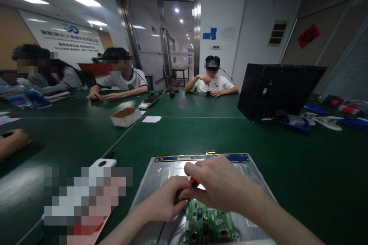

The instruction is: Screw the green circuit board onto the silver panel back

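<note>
A metal panel (152, 178) lies on the table in front of me, with a blue strip (169, 158) along its far edge. On its near part sits a green circuit board (211, 220). My right hand (215, 183) is closed around a small red and black object (194, 182) above the board's far edge. My left hand (169, 199) is beside it, its fingers curled together at the board's far left corner; what they hold, if anything, is hidden. The two hands meet at the fingertips.
A white device (103, 163) lies left of the panel. Further off are an open box (126, 118), papers (151, 119), a black monitor (281, 88) and a blue tray (297, 122). Several people sit around the green table (184, 134); another person's hand (14, 143) is at left.
</note>
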Tool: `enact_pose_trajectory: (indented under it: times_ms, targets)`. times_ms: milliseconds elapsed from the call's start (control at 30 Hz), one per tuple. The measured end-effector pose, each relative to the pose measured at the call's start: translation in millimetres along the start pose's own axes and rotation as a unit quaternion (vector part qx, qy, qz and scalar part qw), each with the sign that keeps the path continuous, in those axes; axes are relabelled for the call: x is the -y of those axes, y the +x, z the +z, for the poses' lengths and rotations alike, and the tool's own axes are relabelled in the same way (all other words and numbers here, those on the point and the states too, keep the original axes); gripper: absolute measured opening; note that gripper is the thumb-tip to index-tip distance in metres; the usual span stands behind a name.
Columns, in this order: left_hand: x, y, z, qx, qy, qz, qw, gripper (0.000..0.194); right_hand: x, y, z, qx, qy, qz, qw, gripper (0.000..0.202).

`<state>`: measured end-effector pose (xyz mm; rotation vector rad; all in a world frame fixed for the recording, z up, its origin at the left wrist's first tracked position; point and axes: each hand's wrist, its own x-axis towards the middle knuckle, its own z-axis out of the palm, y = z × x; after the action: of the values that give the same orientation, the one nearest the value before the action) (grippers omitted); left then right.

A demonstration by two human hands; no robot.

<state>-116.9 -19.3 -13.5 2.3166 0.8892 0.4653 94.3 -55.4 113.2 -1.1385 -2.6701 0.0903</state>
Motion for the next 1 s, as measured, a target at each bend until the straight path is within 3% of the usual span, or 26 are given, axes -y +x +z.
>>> enact_pose_trajectory:
  times_ms: [133,433,600,900,1000]
  targets:
    - [-0.6,-1.0,0.1,0.003,-0.011,-0.002,1.000,0.017,1.7,0.5,0.4,-0.002,-0.002,-0.005,1.000,0.010]
    - [2.2,-0.2,1.3,-0.004,-0.004,0.011,1.000,0.014,1.0,-1.3,0.8,-0.002,-0.002,-0.004,1.000,0.019]
    - [2.9,-1.6,1.1,0.000,-0.010,0.000,1.000,0.020,1.5,-0.5,1.6,-0.015,-0.015,-0.003,1.000,0.009]
    - [3.6,-1.3,2.0,-0.007,0.004,0.013,1.000,0.017,1.0,-0.4,-0.3,0.000,-0.006,0.004,1.000,0.021]
    - [3.4,-1.8,1.6,-0.009,-0.003,0.007,1.000,0.024,0.8,-0.4,2.3,-0.007,-0.019,0.005,1.000,0.015]
